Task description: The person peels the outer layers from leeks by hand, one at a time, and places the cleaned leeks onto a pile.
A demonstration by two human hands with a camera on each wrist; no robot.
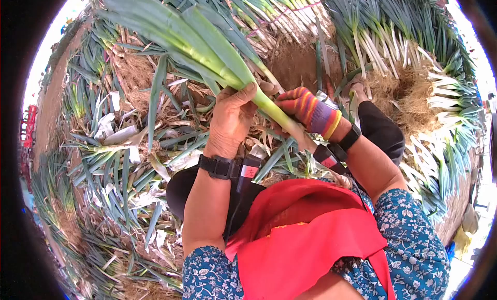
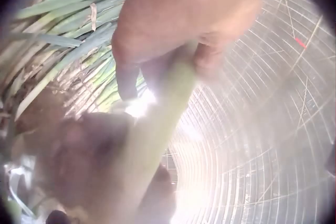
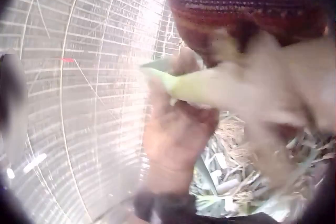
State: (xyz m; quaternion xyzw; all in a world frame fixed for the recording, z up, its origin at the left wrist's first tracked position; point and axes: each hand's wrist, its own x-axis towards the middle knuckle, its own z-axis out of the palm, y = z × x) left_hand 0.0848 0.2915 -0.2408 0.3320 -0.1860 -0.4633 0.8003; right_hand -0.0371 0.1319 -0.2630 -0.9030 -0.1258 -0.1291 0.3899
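A large leek [image 1: 222,69] lies diagonally across the head view, its broad green leaves toward the upper left and its pale end toward the lower right. The bare left hand [image 1: 231,113] grips its stalk, thumb over the top. Lower down, the right hand [image 1: 309,111], in a striped glove, has its fingers curled round the pale part. In the left wrist view the stalk [image 2: 163,113] passes under the left hand [image 2: 184,19]. The right wrist view is blurred; there the glove [image 3: 247,8] is above the pale stalk [image 3: 226,85].
Leaf scraps and peeled layers [image 1: 121,137] cover the ground at the left and centre. Bundled leeks [image 1: 290,20] lie at the top, and rows of leeks with roots [image 1: 445,100] curve along the right. A red apron [image 1: 310,243] covers the person's front.
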